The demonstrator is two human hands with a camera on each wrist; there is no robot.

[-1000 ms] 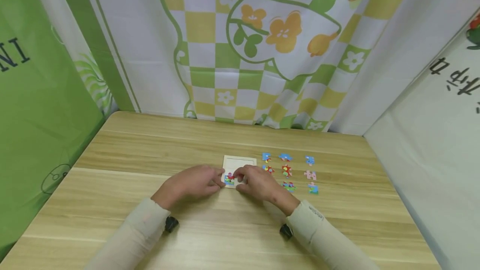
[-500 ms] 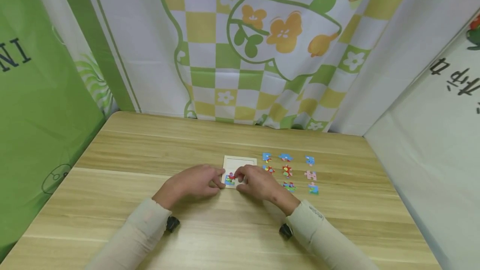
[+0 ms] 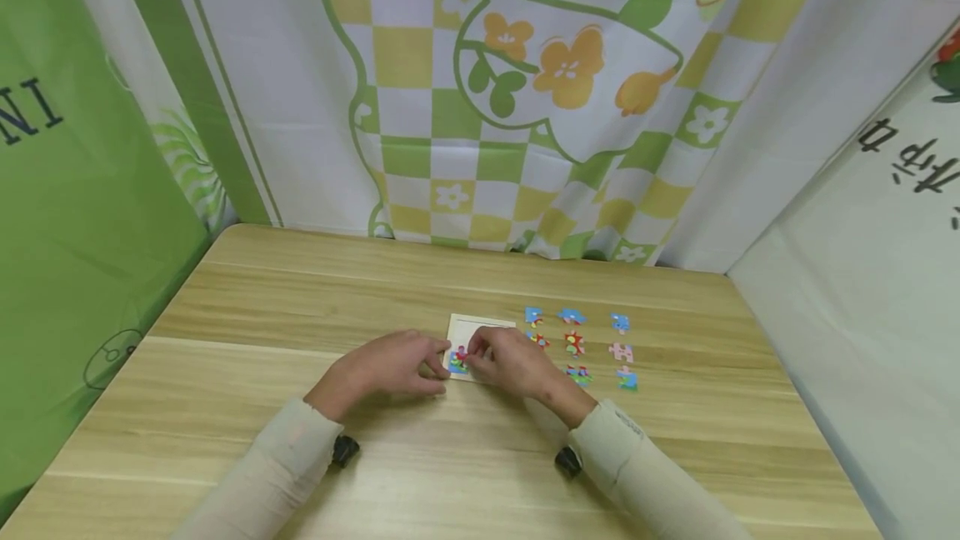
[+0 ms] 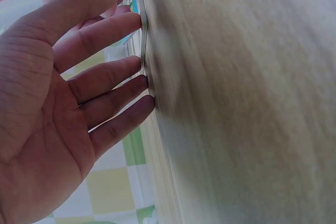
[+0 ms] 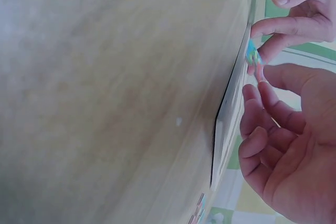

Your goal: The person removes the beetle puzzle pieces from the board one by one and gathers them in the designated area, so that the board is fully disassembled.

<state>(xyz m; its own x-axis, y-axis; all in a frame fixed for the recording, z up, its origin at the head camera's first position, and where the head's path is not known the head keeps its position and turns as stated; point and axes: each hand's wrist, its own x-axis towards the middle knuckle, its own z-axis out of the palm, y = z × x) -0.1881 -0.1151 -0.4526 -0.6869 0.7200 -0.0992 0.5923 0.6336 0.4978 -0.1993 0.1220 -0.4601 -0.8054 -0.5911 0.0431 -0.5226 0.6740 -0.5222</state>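
Note:
A small pale wooden puzzle tray [image 3: 465, 328] lies on the table between the hands. In its near left corner is a blue, green and red jigsaw puzzle piece [image 3: 457, 362], tilted in the right wrist view. My right hand [image 3: 513, 362] reaches over the tray, and its thumb and forefinger pinch the piece by its reddish knob; the other fingers are curled. My left hand [image 3: 397, 363] is at the tray's left side. Its fingers are extended, fingertips right at the tray edge in the left wrist view, and it holds nothing.
Several loose jigsaw pieces lie in rough rows right of the tray, among them a blue piece [image 3: 620, 322], a pink piece [image 3: 621, 352] and a red piece [image 3: 573, 343]. A patterned curtain [image 3: 480, 161] hangs behind the wooden table [image 3: 315, 290].
My right thumb has moved from the tray's near edge up to the piece, closing with the forefinger on it. My left hand stays at the tray's left edge.

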